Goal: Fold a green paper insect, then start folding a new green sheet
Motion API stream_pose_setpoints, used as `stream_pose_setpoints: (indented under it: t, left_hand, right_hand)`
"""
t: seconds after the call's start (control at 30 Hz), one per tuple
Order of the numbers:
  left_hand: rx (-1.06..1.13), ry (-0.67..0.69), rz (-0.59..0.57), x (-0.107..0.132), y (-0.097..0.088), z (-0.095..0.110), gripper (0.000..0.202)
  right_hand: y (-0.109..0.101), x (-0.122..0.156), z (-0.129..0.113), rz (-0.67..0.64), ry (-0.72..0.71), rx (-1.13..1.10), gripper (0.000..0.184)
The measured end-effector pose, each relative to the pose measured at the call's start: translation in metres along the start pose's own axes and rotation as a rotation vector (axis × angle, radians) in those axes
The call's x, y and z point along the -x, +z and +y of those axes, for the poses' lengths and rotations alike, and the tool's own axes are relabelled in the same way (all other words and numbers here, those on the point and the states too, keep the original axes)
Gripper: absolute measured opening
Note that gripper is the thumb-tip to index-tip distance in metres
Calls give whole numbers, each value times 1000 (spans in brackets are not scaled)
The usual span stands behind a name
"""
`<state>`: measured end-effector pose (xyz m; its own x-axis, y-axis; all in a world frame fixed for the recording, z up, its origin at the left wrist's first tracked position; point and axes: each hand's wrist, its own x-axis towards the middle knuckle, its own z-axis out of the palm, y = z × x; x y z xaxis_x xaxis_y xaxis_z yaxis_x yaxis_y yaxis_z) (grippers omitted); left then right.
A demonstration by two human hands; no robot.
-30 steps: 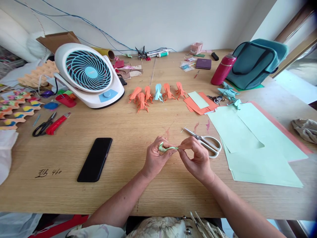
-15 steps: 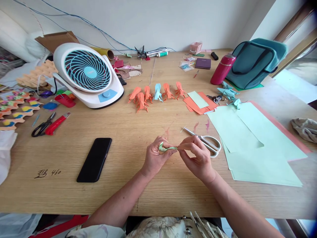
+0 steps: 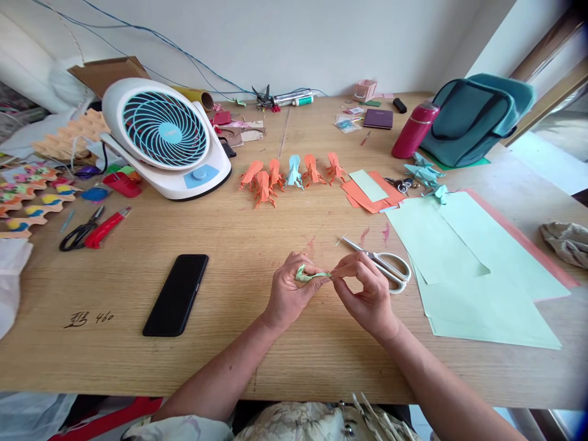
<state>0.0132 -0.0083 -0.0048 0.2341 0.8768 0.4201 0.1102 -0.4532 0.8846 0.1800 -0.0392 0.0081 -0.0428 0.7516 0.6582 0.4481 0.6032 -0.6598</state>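
Observation:
Between my two hands is a small piece of folded light green paper (image 3: 303, 275). My left hand (image 3: 290, 294) is closed around it, thumb and fingers pinching it, with one end showing above the hand. The thumb and fingertips of my right hand (image 3: 365, 294) pinch its narrow right tip. White-handled scissors (image 3: 390, 269) lie just behind my right hand, which hides part of them. Farther back stand several folded orange paper figures (image 3: 264, 188) in a loose group, with a light blue paper figure (image 3: 294, 171) among them.
At right lie large light green sheets (image 3: 487, 312), with orange paper (image 3: 390, 195) and keys (image 3: 402, 185) behind. A red bottle (image 3: 416, 130) and teal bag (image 3: 473, 119) stand farther back. A black phone (image 3: 175, 295), red cutter (image 3: 106, 228) and white fan (image 3: 165, 135) occupy the left.
Both hands keep their grip on the folded green paper, with only a very slight shift at the fingertips. The camera view has moved a little; the things on the table stay put.

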Motion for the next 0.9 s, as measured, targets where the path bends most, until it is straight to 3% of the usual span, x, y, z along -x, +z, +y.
stream_pose_setpoints:
  t: [0.37, 0.9]
  left_hand:
    - [-239, 232, 16, -4, -5, 8, 2]
    - [-336, 283, 2, -3, -6, 7, 5]
  right_hand:
    - [-5, -2, -1, -15, -27, 47, 23]
    - [-8, -6, 1, -1, -1, 29, 22]
